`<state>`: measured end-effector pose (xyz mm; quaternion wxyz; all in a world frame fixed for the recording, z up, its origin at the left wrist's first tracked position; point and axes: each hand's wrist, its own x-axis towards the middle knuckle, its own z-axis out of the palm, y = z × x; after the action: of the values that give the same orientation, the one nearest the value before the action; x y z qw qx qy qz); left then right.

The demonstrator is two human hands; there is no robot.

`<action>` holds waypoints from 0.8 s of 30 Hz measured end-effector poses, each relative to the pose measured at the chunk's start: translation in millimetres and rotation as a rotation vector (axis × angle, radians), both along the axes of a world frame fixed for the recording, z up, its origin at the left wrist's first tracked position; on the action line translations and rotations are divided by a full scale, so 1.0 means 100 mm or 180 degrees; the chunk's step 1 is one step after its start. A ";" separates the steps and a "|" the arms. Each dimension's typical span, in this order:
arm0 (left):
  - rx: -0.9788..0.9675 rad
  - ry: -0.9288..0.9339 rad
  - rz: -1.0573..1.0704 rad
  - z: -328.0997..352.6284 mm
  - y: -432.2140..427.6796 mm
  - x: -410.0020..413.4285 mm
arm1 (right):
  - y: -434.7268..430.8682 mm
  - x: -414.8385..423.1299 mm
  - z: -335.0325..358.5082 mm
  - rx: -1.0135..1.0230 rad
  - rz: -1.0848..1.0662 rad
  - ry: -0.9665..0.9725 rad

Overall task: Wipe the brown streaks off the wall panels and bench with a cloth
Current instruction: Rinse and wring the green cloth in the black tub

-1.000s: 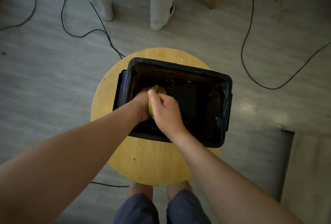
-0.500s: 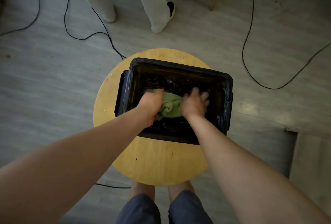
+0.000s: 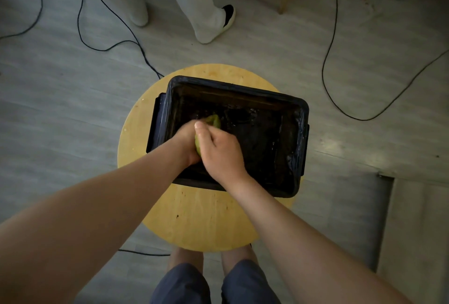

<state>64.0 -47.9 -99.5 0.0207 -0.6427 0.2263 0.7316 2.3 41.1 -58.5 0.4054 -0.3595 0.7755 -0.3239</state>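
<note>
Two-handed grip: left hand (image 3: 185, 142) and right hand (image 3: 222, 151) curl round the green cloth (image 3: 213, 120), wadded between them over the left half of the black tub (image 3: 279, 99). Wad's long axis runs away from the person. Judged wringing; neither hand nearer.

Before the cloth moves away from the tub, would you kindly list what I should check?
1. Grip on the green cloth: ok, left hand and right hand both curl round it.
2. Cloth over the black tub for drips: ok.
3. Tub seated on the round wooden stool: ok, though its right end juts past the seat.
4. Cloth wrung enough: cannot tell.
5. Floor by the feet: not ok, a cable lies there.
</note>
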 end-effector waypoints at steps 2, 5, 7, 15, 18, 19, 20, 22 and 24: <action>0.0082 0.0282 -0.0095 0.04 0.06 -0.05 | -0.01 -0.03 -0.07 -0.0031 0.0061 0.0814; 0.0028 0.0465 -0.0071 0.15 0.12 -0.12 | -0.01 -0.15 -0.31 -0.0022 0.0032 0.1733; -0.0033 0.0676 0.0070 0.16 0.14 -0.15 | 0.01 -0.29 -0.46 0.0096 0.0138 0.2154; -0.0532 0.0115 -0.0615 0.18 0.04 0.06 | 0.03 -0.71 -0.69 0.1633 -0.0375 0.1441; -0.0274 0.0120 -0.0365 0.16 0.08 0.02 | -0.03 -0.58 -0.63 0.1883 -0.1025 0.0697; -0.0157 0.0152 -0.0267 0.15 0.09 -0.01 | -0.07 -0.54 -0.64 0.2011 -0.1087 0.0307; -0.0024 0.0167 -0.0172 0.13 0.11 -0.04 | -0.09 -0.48 -0.67 0.2069 -0.1060 -0.0068; 0.0264 0.0150 0.0050 0.11 0.16 -0.08 | -0.14 -0.37 -0.63 0.1926 -0.0927 -0.0686; 0.0446 0.0117 0.0307 0.07 0.18 -0.10 | -0.12 -0.28 -0.53 0.1480 -0.0845 -0.0864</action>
<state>54.0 -30.1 -92.1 0.0262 -0.6364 0.1437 0.7574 -25.5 29.0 -111.1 0.5309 -0.1058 0.8078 -0.2330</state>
